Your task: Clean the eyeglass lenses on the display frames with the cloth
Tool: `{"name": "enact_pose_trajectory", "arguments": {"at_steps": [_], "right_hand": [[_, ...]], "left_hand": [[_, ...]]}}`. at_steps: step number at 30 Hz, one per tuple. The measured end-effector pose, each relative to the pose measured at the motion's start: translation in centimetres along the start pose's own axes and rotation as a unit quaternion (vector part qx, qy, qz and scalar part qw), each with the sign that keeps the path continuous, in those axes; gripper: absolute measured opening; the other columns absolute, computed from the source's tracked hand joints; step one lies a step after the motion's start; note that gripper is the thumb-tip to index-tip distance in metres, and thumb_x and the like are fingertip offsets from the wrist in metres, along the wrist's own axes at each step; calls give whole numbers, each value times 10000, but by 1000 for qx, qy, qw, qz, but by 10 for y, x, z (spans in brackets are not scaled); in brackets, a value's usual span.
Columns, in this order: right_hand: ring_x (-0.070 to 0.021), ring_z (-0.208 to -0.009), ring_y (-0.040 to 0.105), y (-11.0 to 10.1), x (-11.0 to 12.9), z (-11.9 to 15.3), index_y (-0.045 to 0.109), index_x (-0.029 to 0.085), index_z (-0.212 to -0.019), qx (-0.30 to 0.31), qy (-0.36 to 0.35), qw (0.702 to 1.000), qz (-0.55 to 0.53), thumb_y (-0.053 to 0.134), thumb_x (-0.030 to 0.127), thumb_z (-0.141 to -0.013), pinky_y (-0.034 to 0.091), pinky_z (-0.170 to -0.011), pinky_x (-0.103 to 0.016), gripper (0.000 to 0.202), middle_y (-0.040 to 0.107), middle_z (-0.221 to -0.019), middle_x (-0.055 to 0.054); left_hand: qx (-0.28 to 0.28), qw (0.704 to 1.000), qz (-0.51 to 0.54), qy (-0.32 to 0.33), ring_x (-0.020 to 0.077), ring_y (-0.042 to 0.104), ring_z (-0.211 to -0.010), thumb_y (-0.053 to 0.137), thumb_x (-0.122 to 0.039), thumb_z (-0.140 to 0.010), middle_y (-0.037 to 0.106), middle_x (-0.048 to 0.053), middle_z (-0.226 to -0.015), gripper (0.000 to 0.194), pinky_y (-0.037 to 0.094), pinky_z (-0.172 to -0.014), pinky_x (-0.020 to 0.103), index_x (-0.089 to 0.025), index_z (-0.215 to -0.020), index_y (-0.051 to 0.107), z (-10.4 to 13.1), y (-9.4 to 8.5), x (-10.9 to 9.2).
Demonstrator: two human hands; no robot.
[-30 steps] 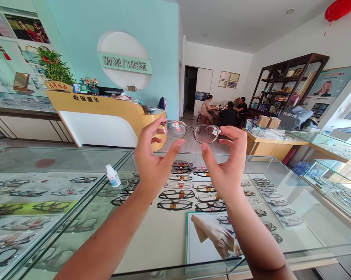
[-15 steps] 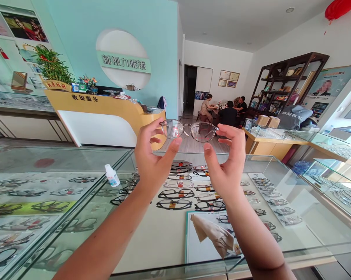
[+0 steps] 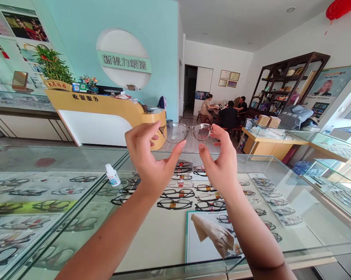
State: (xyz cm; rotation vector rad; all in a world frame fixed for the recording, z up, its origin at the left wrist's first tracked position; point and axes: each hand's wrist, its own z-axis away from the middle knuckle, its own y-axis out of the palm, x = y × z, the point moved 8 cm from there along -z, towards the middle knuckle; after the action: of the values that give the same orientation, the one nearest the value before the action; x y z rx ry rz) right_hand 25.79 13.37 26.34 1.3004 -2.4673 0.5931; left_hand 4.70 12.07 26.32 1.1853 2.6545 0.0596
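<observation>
A pair of thin-rimmed eyeglasses (image 3: pixel 175 133) is held up above the glass counter, its round clear lenses side by side. My left hand (image 3: pixel 152 155) grips it at the outer left edge, fingers behind the frame and thumb below the lens. At the opposite end, my right hand (image 3: pixel 219 155) pinches the outer right edge, its thumb under the right lens. The temples are mostly hidden by my fingers. Beneath my right forearm lies a crumpled beige cleaning cloth (image 3: pixel 213 233) on a white, teal-edged board (image 3: pixel 200 249). A small white spray bottle (image 3: pixel 113 175) stands left of my left hand.
The glass display case (image 3: pixel 146 241) holds rows of spectacle frames (image 3: pixel 175 204). Beyond it stands a yellow and white cashier counter (image 3: pixel 105 124). Several people (image 3: pixel 229 114) sit around a table at the back. More glass cases (image 3: pixel 333 146) line the right side.
The eyeglasses have turned: the left lens now looks larger and the right one smaller. Both hands have shifted a little to the left with them. The cloth and bottle stay put.
</observation>
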Motion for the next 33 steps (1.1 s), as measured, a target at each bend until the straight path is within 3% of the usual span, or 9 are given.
{"name": "enact_pose_trajectory", "arguments": {"at_steps": [8,20,25,33], "right_hand": [[-320,-1190,721,2,1,0,550,243,-1483,5,3,1000,12,644,331,-998,615,-981,-555,502,728,-1368,-163],[-310,-1173,728,4,-4,-1,566,258,-1466,0,23,1000,-14,655,328,-974,614,-990,-568,505,730,-1399,-153],[-294,-1161,718,-4,3,-1,568,281,-1438,-34,5,999,-24,642,309,-973,605,-949,-518,472,722,-1358,-128],[-283,-1092,697,-18,18,0,611,310,-1382,-70,-50,996,-30,613,258,-984,591,-896,-496,401,697,-1312,-103]], "left_hand": [[-1,1000,-16,-10,254,589,-965,909,-490,-868,621,107,-1205,660,485,-842,421,-268,-1431,646,-2,0,0],[-5,998,-32,53,265,661,-1041,921,-376,-872,666,113,-1312,632,532,-796,419,-300,-1435,645,-4,-1,-10],[-4,1000,0,14,236,665,-965,906,-383,-890,693,97,-1354,611,518,-762,414,-325,-1440,647,-5,0,-4],[53,983,115,-131,237,715,-1095,883,-418,-920,674,78,-1526,653,567,-878,409,-378,-1519,625,-1,14,24]]}}
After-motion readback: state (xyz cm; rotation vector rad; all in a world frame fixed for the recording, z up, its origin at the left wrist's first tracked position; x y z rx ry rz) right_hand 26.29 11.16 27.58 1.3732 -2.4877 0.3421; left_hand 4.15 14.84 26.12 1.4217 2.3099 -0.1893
